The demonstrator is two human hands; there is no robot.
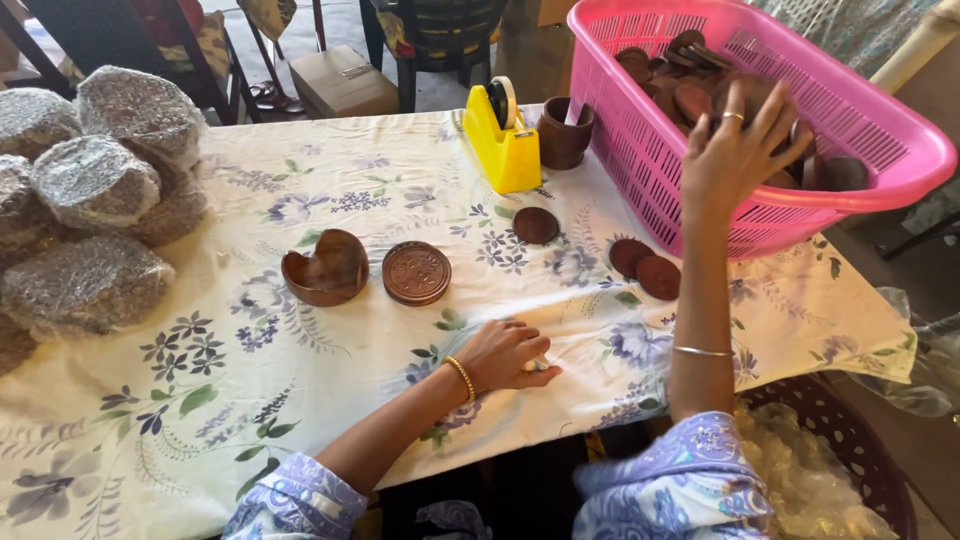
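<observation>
**Floral Table, Hand in the Pink Basket**

A table under a white floral cloth (250, 400) fills the view, with chairs and a cardboard box (342, 82) beyond its far edge. The pink basket (880, 160) sits at the far right corner, overhanging the table's right edge. The right hand (735, 150) is raised at the basket's near rim, fingers spread and open, fingertips on the round brown wooden pieces (690, 95) heaped inside; nothing is gripped. The left hand (505, 355) rests on the cloth near the front edge, loosely curled around something small and pale; I cannot tell what it is.

Between the hands lie two brown discs (645, 268) touching each other, and a third disc (536, 225) apart. A heart-shaped wooden bowl (325, 270) and carved lid (416, 272) sit just beside each other at centre. Bubble-wrapped bundles (90, 190) crowd the left edge. The yellow tape dispenser (503, 140) and wooden cup (563, 132) stand by the far edge. Open cloth lies front-left.
</observation>
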